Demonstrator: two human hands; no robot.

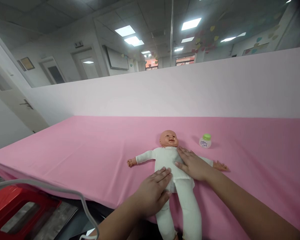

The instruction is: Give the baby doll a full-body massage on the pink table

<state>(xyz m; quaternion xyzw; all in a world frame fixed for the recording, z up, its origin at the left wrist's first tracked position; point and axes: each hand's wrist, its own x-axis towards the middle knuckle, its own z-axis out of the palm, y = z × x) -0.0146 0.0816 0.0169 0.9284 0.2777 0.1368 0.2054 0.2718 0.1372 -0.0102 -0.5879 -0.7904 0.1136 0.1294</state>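
Observation:
A baby doll (pixel 167 156) in a white cloth suit lies on its back on the pink sheet, head away from me and arms spread. My left hand (pixel 153 190) rests on the doll's lower belly and hip, palm down with the fingers stretched out. On the upper chest, by the shoulder, my right hand (pixel 191 163) lies flat, its thumb apart from the fingers. It covers part of the doll's chest and upper arm. A small clear bottle (pixel 205 142) with a green cap stands beyond my right hand, beside the doll's head.
The pink sheet (pixel 90 150) covers a wide table against a white wall (pixel 177 93) with glass above. A red plastic stool (pixel 17 206) stands at the lower left, where a pale cable (pixel 65 190) loops across. A door with a handle (pixel 27 104) is at far left.

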